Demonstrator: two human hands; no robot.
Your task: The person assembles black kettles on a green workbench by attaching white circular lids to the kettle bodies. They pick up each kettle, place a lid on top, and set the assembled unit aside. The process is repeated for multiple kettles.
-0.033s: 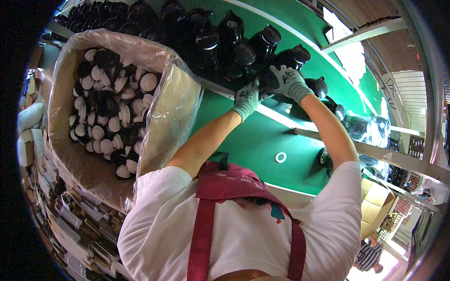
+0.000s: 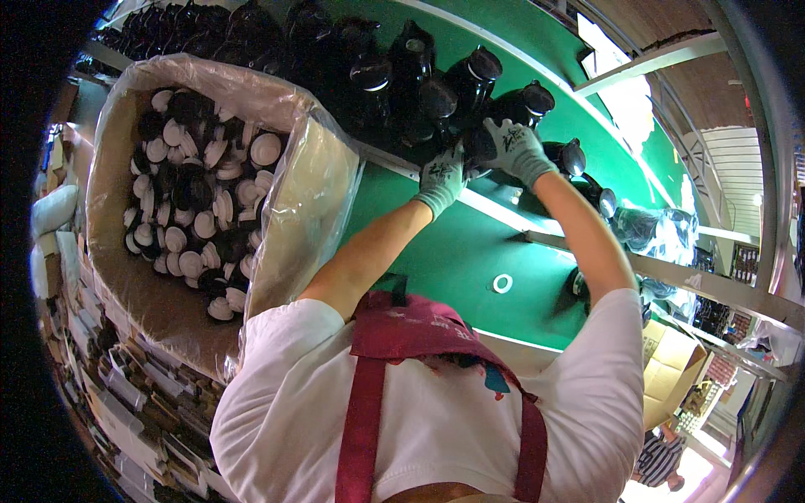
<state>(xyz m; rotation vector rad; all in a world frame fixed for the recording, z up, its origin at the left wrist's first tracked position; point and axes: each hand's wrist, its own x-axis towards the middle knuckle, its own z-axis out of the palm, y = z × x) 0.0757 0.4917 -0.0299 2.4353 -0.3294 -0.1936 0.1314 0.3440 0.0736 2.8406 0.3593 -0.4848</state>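
Observation:
Both my hands wear pale grey work gloves with dark markings. They are on one glossy black jug (image 2: 478, 149) at the near edge of a row of similar jugs. My left hand (image 2: 442, 179) is closed against its near left side. From the right, my right hand (image 2: 515, 151) grips it with fingers bent over the top. Much of this jug is hidden by the gloves and by its dark surroundings. Just beyond stand another black jug (image 2: 484, 67) and, by my right hand, a further black jug (image 2: 535, 99).
A plastic-lined carton (image 2: 306, 180) on the left holds many white and black round lids (image 2: 191, 263). A white ring (image 2: 502, 283) lies on the green worktop (image 2: 436, 260). Plastic-wrapped items (image 2: 658, 226) stand at right. A person in stripes (image 2: 660, 459) is at lower right.

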